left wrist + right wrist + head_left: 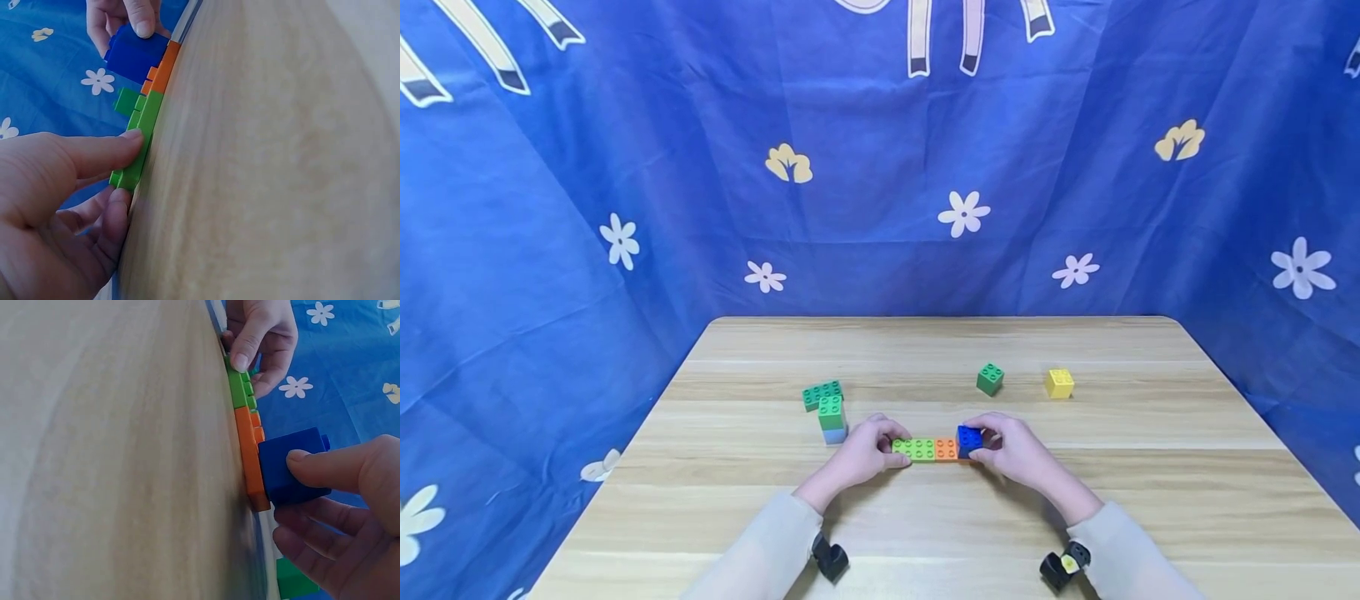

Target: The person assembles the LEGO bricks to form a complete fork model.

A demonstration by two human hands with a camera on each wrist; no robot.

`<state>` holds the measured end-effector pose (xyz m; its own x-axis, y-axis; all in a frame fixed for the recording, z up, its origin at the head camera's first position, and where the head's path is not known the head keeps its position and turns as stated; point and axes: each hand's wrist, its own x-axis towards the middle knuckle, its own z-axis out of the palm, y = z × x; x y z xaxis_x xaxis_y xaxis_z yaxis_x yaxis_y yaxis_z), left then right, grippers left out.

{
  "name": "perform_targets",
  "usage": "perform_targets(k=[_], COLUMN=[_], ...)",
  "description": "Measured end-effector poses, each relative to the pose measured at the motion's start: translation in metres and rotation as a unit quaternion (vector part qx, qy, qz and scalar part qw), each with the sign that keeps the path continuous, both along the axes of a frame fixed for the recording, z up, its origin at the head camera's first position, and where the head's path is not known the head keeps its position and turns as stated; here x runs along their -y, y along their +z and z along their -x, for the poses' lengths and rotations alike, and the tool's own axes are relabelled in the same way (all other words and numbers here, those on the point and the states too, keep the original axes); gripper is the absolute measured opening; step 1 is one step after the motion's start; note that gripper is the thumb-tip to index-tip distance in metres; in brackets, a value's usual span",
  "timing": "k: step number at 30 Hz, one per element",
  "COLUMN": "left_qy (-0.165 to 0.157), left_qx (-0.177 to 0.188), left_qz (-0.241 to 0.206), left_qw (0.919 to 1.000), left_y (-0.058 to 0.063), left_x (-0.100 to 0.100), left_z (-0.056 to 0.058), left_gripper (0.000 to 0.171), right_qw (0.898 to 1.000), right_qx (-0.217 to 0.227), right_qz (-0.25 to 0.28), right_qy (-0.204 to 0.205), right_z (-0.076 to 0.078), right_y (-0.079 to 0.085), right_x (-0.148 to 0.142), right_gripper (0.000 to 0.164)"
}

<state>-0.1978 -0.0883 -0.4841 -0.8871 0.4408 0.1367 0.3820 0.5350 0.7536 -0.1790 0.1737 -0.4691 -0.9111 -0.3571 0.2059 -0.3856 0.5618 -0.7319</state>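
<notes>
A lime green toy brick (pixel 913 450) and an orange brick (pixel 946 449) lie end to end in a row on the table. My left hand (pixel 870 451) pinches the far left end of the lime brick between thumb and fingers. With thumb and fingers my right hand (pixel 1009 447) grips a blue brick (pixel 969 441) over the right end of the orange one. In the right wrist view the blue brick (pixel 294 465) sits slightly tilted, its underside right at the orange brick's (pixel 250 456) studs.
Left of the row, a green brick on a light blue one (pixel 832 419) stands in front of a dark green brick (pixel 822 394). Farther back on the right are a small green brick (pixel 990 379) and a yellow brick (pixel 1060 383). A blue patterned cloth (pixel 880 250) hangs behind the wooden table (pixel 940 542).
</notes>
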Motion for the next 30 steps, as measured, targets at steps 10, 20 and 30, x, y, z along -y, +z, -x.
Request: perform_targets(k=[10,20,30], left_qy=[0.002,0.005,0.008], left_qx=[-0.001,-0.004,-0.001], left_qz=[0.004,0.009,0.008], left_qw=[1.0000,0.9999,0.9999], left_y=[-0.002,-0.002,-0.002], left_x=[0.000,-0.001,-0.001], left_z=[-0.001,0.000,0.000], left_gripper=[0.030,0.030,0.030], right_qw=[0.999,0.998,0.999], right_qx=[0.038,0.044,0.010], right_qz=[0.011,0.013,0.042], right_qy=[0.010,0.032,0.015], right_z=[0.001,0.001,0.000], right_y=[-0.004,-0.007,-0.009], right_x=[-0.003,-0.004,-0.011], right_gripper=[0.037,0.044,0.049])
